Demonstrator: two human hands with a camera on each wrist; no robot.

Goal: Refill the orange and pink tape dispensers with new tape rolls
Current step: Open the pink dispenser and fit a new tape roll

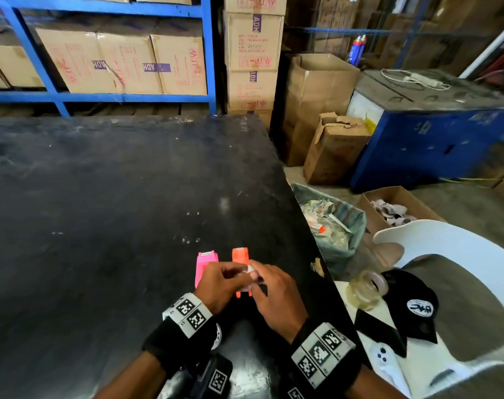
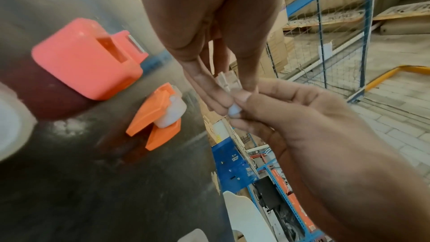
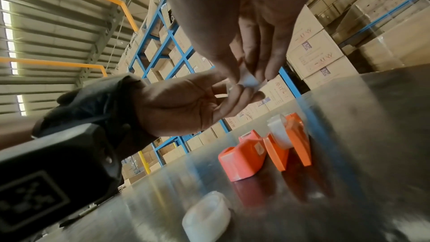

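On the black table [image 1: 115, 197] the pink dispenser [image 1: 206, 264] lies beside the orange dispenser [image 1: 240, 256]. The orange dispenser [image 2: 158, 117] is split open with a white tape roll [image 2: 172, 113] between its halves. Just above them my left hand [image 1: 243, 272] and right hand [image 1: 256, 276] meet fingertip to fingertip. Both pinch a small white piece [image 2: 234, 112], which looks like a bit of tape; its shape is mostly hidden. It shows between the fingertips [image 3: 250, 80] in the right wrist view. A loose tape roll [image 3: 207, 216] lies on the table near my wrists.
The table's right edge [image 1: 311, 226] runs close to my right hand. Beyond it stand a lined rubbish bin [image 1: 331, 226] and a white chair [image 1: 461, 249] holding stacked tape rolls [image 1: 366, 289] and a black cap [image 1: 412, 303]. Cardboard boxes and blue shelving [image 1: 101, 96] stand behind the table.
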